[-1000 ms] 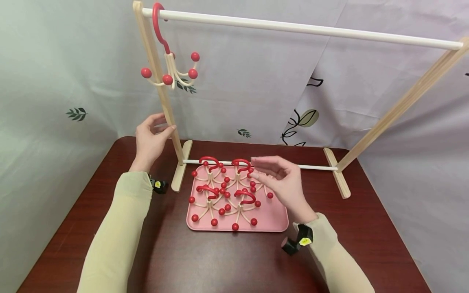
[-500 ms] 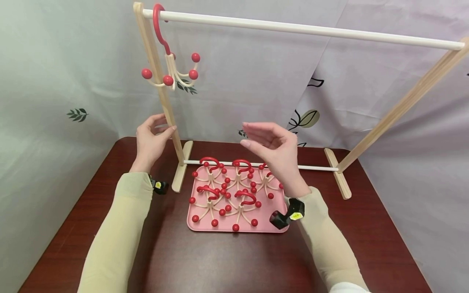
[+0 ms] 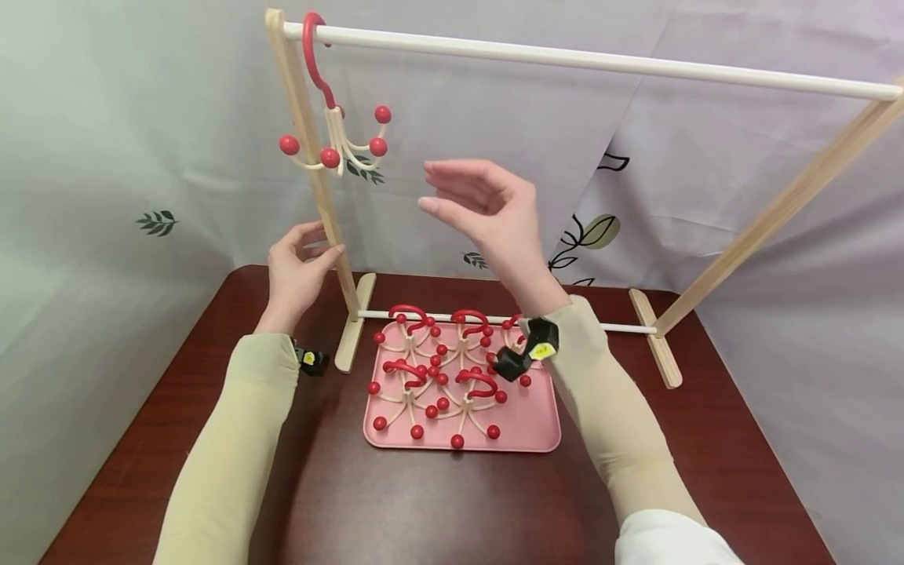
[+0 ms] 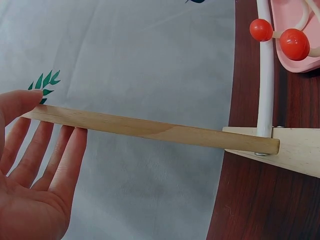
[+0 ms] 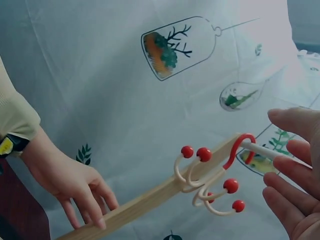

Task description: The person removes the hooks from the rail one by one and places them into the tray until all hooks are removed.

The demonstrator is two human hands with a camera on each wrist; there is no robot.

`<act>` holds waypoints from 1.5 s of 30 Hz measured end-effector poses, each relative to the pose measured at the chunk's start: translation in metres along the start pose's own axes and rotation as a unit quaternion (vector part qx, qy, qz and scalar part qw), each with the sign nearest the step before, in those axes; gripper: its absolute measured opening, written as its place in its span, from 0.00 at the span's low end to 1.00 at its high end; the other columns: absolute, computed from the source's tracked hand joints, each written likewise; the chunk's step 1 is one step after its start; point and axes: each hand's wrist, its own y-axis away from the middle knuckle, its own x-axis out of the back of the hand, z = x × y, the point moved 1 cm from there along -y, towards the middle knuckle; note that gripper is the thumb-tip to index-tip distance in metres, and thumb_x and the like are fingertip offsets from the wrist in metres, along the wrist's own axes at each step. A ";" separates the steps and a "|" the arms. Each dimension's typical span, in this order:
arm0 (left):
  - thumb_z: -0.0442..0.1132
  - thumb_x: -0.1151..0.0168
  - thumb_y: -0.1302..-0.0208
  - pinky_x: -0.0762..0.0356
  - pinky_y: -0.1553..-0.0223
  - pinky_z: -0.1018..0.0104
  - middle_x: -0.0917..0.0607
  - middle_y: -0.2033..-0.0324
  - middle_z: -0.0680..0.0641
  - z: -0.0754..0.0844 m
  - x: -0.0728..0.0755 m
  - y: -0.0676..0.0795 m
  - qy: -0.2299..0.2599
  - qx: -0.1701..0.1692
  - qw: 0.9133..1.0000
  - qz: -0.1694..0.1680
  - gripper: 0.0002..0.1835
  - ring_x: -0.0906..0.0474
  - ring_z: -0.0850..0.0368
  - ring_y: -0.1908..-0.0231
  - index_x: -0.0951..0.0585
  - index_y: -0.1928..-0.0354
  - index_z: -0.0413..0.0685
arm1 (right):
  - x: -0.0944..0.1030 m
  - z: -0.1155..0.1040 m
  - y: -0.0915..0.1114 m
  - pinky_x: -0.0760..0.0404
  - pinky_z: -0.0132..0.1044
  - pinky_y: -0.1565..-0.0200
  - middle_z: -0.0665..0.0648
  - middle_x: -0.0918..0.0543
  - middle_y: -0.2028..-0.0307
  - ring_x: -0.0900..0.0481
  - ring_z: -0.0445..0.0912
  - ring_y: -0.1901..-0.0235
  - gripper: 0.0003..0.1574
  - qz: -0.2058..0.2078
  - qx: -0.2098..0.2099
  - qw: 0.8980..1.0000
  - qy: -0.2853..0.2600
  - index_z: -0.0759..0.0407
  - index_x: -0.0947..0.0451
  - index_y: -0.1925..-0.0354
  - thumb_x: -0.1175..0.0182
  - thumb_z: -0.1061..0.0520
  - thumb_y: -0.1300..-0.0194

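Observation:
With thumb and fingers on opposite sides, my left hand (image 3: 300, 271) holds the left wooden post (image 4: 150, 129) of a small rack. On the left end of the rack's white top rail (image 3: 565, 63) hangs a hanger (image 3: 334, 122) with a red hook, pale curved arms and red ball tips. My right hand (image 3: 490, 204), fingers loosely bent and holding nothing, is in the air to the right of that hanger, below the rail. Several like hangers (image 3: 466, 404) stand on a pink tray (image 3: 533, 428); my right forearm and wrist camera partly cover the rear right one.
The rack's right post (image 3: 777, 212) slants up at the right. A white lower bar (image 3: 621, 327) runs between the wooden feet (image 3: 657, 341), behind the tray. Dark red table (image 3: 417, 502) extends in front, and a patterned cloth (image 3: 438, 212) hangs behind.
My right hand has risen from beside the tray's rear hangers up and leftward towards the hanging hanger, with nothing in it. My left hand has stayed on the post.

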 end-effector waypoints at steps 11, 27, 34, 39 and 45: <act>0.40 0.28 0.34 0.14 0.55 0.62 0.18 0.44 0.44 0.000 0.002 -0.001 0.001 0.002 1.000 -0.001 0.25 0.17 0.48 0.47 0.21 0.36 0.45 | -0.035 0.004 -0.056 0.24 0.29 0.41 0.55 0.14 0.48 0.18 0.41 0.46 0.28 -0.030 -0.058 0.997 0.044 0.67 0.18 0.45 0.24 0.67 0.44; 0.37 0.29 0.34 0.14 0.56 0.62 0.18 0.43 0.39 0.006 -0.011 -0.003 0.018 0.009 1.000 -0.021 0.26 0.18 0.44 0.46 0.22 0.35 0.44 | -0.071 0.010 -0.101 0.30 0.18 0.43 0.50 0.15 0.45 0.22 0.32 0.46 0.33 -0.020 -0.071 0.993 0.088 0.62 0.20 0.38 0.24 0.63 0.42; 0.37 0.28 0.35 0.14 0.56 0.63 0.19 0.42 0.42 0.003 -0.011 -0.003 0.024 0.010 0.999 -0.022 0.26 0.18 0.46 0.45 0.21 0.35 0.45 | -0.072 0.010 -0.103 0.26 0.21 0.45 0.50 0.13 0.52 0.19 0.34 0.52 0.27 -0.003 -0.049 0.993 0.106 0.61 0.17 0.42 0.25 0.63 0.40; 0.37 0.29 0.34 0.14 0.56 0.63 0.19 0.42 0.42 0.002 -0.011 -0.004 0.028 0.007 0.999 -0.022 0.25 0.18 0.45 0.45 0.21 0.36 0.44 | -0.064 0.011 -0.105 0.21 0.25 0.50 0.52 0.12 0.58 0.17 0.38 0.56 0.18 0.030 -0.019 0.993 0.117 0.64 0.14 0.50 0.27 0.64 0.38; 0.33 0.32 0.33 0.14 0.53 0.56 0.19 0.42 0.38 0.018 -0.009 0.004 0.030 0.013 0.999 -0.027 0.24 0.19 0.41 0.45 0.22 0.36 0.40 | -0.057 0.003 -0.100 0.16 0.30 0.57 0.53 0.11 0.61 0.14 0.42 0.61 0.14 0.068 -0.007 0.991 0.111 0.65 0.13 0.53 0.27 0.64 0.38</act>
